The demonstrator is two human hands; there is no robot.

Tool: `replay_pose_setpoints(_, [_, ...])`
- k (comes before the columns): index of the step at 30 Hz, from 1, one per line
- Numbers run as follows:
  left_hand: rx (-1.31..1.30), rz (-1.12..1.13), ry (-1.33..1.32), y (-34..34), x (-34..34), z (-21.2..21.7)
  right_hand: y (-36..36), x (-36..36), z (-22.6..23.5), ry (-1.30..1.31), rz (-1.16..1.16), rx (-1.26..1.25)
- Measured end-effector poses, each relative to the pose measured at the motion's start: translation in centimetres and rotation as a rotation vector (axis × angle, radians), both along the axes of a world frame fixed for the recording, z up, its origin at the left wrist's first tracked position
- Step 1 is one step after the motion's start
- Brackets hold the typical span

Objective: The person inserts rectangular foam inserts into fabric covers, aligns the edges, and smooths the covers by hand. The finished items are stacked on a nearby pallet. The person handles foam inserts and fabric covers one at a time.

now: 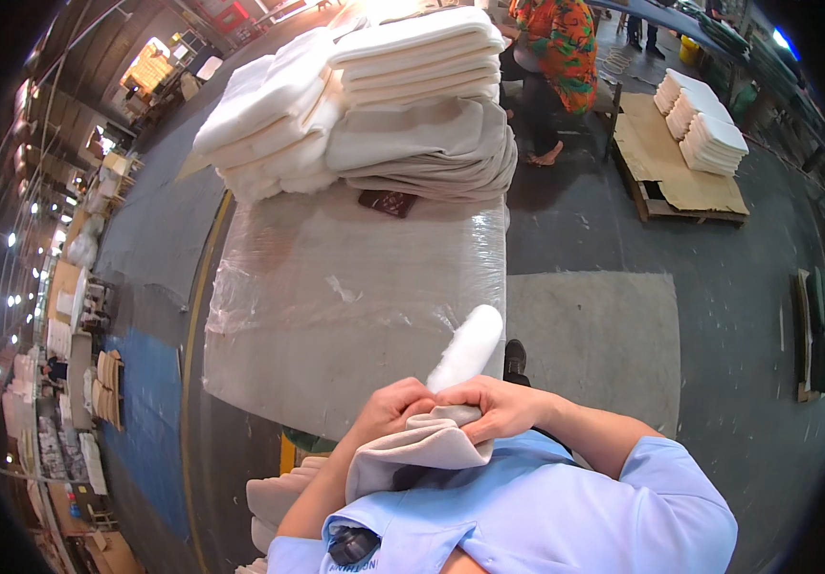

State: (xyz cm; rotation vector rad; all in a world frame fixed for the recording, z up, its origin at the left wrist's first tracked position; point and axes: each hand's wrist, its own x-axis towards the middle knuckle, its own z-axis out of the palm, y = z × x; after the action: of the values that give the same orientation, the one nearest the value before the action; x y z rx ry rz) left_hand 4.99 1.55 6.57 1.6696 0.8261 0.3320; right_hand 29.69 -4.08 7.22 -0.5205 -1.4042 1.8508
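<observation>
Beige folded cloth (419,450) gripped by two closed hands, left (389,407) and right (499,407), one white roll (467,349) alongside.

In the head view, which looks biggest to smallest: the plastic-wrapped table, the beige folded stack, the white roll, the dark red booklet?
1. Plastic-wrapped table
2. Beige folded stack
3. White roll, though nearer the camera
4. Dark red booklet
</observation>
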Motion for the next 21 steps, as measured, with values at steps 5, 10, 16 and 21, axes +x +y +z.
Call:
replay_pose_setpoints(5, [-0.135,-0.157,-0.158,-1.0,-2.6,-0.4,-0.3,-1.0,1.4,-0.339,-0.257,0.205])
replay_pose_setpoints(10, [-0.882,-0.062,-0.173,-1.1,-3.5,1.8,-0.5,-1.7,1.7,-0.470,-0.414,0.369])
replay_pose_setpoints(16, [-0.275,-0.012,0.080,0.5,-2.4,4.4,-0.4,-1.6,1.2,-0.518,-0.418,0.497])
replay_pose_setpoints(21, [1.078,0.243,0.094,-0.1,-1.3,3.7,-0.1,1.3,1.3,-0.316,-0.166,0.038])
